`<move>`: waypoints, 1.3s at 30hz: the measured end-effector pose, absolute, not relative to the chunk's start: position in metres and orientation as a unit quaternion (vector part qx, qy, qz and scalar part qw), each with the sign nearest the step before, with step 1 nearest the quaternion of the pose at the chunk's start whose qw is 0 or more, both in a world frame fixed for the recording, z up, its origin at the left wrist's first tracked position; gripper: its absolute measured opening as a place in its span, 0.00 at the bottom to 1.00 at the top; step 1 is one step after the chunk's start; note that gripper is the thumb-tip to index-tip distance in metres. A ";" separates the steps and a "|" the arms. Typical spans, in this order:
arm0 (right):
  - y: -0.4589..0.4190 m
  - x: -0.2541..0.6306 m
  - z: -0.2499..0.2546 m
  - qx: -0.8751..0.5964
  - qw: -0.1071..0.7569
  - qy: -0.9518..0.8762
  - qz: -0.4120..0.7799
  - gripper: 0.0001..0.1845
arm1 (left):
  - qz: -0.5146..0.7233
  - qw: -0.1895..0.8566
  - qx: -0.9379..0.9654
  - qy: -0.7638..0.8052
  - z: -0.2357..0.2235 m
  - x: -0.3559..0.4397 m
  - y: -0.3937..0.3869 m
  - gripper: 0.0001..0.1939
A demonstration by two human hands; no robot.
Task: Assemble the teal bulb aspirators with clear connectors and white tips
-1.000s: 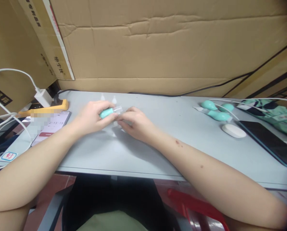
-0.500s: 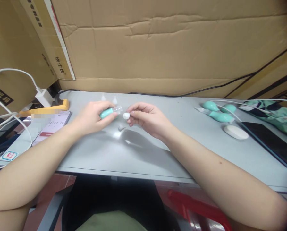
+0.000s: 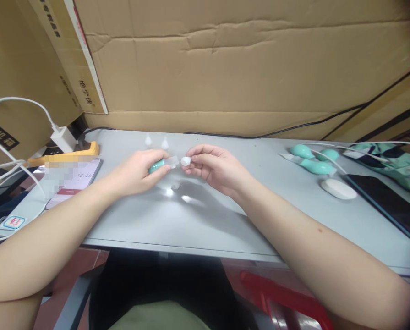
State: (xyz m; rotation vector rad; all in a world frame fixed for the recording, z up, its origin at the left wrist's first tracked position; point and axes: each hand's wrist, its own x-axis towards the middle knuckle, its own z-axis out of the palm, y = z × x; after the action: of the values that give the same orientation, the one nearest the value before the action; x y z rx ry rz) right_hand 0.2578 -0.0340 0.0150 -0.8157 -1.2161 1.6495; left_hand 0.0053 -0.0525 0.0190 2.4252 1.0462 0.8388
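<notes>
My left hand (image 3: 136, 172) is closed around a small teal tube with a clear tip (image 3: 161, 164), held level just above the grey table (image 3: 225, 215). My right hand (image 3: 215, 167) pinches a small white cap (image 3: 185, 161) right at the end of the clear tip. Another small clear piece (image 3: 175, 186) lies on the table under my hands. Two tiny clear tips (image 3: 155, 141) stand farther back.
A phone (image 3: 72, 181) lies at the left beside an orange power strip (image 3: 74, 151) with a white charger and cable. At the right are several teal bulbs (image 3: 311, 158), a white oval mouse-like object (image 3: 338, 188), a dark tablet (image 3: 390, 201) and a cardboard wall behind.
My right hand lifted off the table with the white cap and brought it up to the tube's clear tip. My left hand shifted slightly right and lower with the tube.
</notes>
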 end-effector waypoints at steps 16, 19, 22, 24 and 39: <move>-0.039 0.257 0.009 -0.283 0.461 -0.620 0.568 0.18 | 0.308 0.289 0.827 0.372 0.016 0.013 -0.053 0.16; -0.039 0.258 0.009 -0.275 0.456 -0.633 0.562 0.16 | 0.322 0.263 0.830 0.373 0.014 0.013 -0.053 0.14; -0.038 0.261 0.009 -0.265 0.454 -0.664 0.532 0.13 | 0.324 0.244 0.839 0.363 0.011 0.012 -0.050 0.13; -0.037 0.262 0.008 -0.257 0.455 -0.685 0.507 0.13 | 0.330 0.228 0.846 0.352 0.008 0.010 -0.048 0.13; -0.039 0.269 0.003 -0.255 0.434 -0.852 0.142 0.10 | 0.341 0.178 0.866 0.319 0.007 0.010 -0.048 0.15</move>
State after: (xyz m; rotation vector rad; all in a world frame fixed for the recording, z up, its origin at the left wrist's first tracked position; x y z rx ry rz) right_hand 0.2687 -0.0387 0.0027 -0.6354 -2.1225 0.3537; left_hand 0.0097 -0.0475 0.0065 2.4506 0.9024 0.9650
